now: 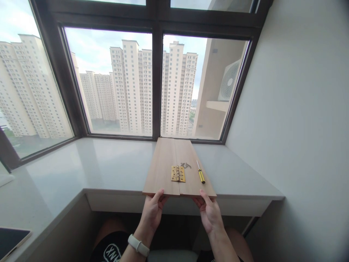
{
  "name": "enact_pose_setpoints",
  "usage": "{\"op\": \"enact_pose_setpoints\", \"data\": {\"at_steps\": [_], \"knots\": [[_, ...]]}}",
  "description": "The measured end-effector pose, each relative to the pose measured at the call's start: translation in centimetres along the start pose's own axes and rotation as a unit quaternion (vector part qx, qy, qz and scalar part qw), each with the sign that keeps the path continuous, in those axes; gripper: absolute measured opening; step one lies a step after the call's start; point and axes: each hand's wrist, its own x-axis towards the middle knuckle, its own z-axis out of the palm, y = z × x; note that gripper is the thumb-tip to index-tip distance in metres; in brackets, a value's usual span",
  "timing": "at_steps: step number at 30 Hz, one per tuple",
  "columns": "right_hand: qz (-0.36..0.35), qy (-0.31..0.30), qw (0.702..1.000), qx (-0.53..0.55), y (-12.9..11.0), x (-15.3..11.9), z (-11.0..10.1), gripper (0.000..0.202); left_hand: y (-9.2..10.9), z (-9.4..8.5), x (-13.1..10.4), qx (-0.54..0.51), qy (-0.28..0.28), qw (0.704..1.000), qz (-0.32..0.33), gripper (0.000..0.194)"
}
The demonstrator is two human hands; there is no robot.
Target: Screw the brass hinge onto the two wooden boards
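Observation:
Two pale wooden boards lie side by side on the white counter, their near ends reaching its front edge. My left hand (155, 209) grips the near end of the left board (161, 160), thumb on top and fingers underneath. In the same way my right hand (209, 211) holds the near end of the right board (191, 187). Across the seam rests a brass hinge (178, 174), spread flat. Several small screws (185, 165) are scattered just beyond it. A yellow-and-black screwdriver (201, 174) lies on the right board, its tip pointing away from me.
The white counter (117, 167) runs along a dark-framed window (156, 83) and bends toward me on the left. A dark flat device (12, 242) lies at the lower left. The wall (294, 102) bounds the right side.

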Motion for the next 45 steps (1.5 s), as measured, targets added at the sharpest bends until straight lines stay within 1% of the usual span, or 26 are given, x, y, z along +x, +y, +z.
{"op": "enact_pose_setpoints", "data": {"at_steps": [4, 11, 18, 23, 29, 33, 38, 45], "knots": [[0.008, 0.0, 1.0, 0.017, -0.2, 0.2, -0.4, 0.067, -0.4, 0.2, -0.1, 0.003, -0.002, 1.0, 0.004, 0.051], [0.005, 0.005, 1.0, 0.019, -0.5, 0.5, -0.8, 0.069, -0.5, 0.8, 0.0, 0.001, 0.004, 1.0, -0.01, 0.049], [0.005, -0.005, 1.0, 0.023, -0.6, 0.4, -0.8, 0.072, -0.7, 0.5, 0.2, -0.006, 0.0, 1.0, -0.011, 0.046], [-0.002, -0.007, 1.0, 0.017, -0.2, 0.5, -1.0, 0.074, -0.8, 0.4, 0.4, -0.004, 0.012, 1.0, 0.003, 0.044], [-0.001, -0.012, 1.0, 0.014, 0.1, 0.5, -1.1, 0.07, -0.8, 0.1, 0.4, -0.008, 0.0, 1.0, -0.002, 0.042], [0.0, -0.012, 1.0, 0.012, 0.0, 0.6, -0.8, 0.069, -0.7, 0.1, 0.6, -0.006, 0.006, 1.0, -0.007, 0.042], [0.013, -0.012, 1.0, 0.026, 0.3, 1.3, -0.7, 0.064, -0.8, 0.1, 1.5, -0.008, 0.003, 1.0, 0.004, 0.046], [0.012, -0.017, 0.999, 0.028, 0.3, 2.5, -0.5, 0.074, -0.7, 0.8, 2.2, -0.008, -0.001, 1.0, -0.003, 0.046]]}}
